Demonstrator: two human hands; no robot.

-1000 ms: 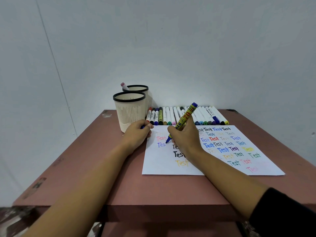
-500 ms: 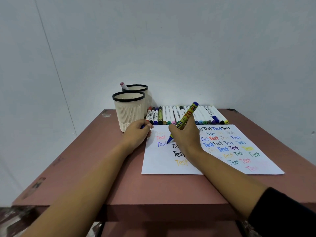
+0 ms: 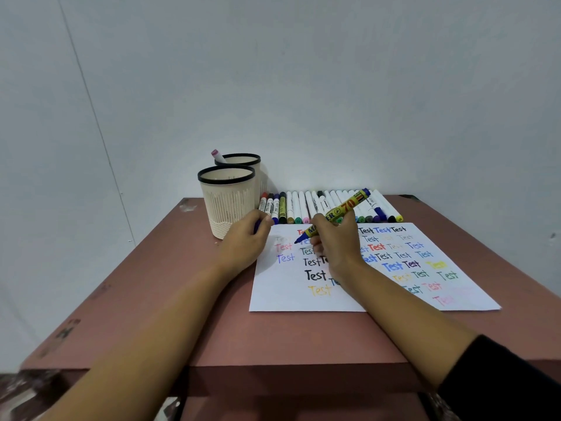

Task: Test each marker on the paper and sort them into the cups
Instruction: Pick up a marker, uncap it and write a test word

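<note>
My right hand (image 3: 335, 245) grips a yellow-barrelled blue marker (image 3: 340, 211), its blue tip down on the white paper (image 3: 285, 294) near the top left. The paper carries several coloured "Test" words. My left hand (image 3: 247, 240) rests at the paper's left edge beside the near cup, fingers curled round a small blue cap (image 3: 257, 226). Two cream cups with black rims stand at the back left: the near cup (image 3: 228, 202) and the far cup (image 3: 243, 165), which holds one pink-capped marker (image 3: 218, 155). A row of markers (image 3: 318, 206) lies behind the paper.
The brown table (image 3: 170, 299) stands against a white wall. Its front edge is near me and its left edge is close to the cups. My right forearm crosses the lower middle of the paper.
The marker tip has shifted slightly up and right on the paper, to a spot above the finished blue "Test". My left hand has stayed in place.
</note>
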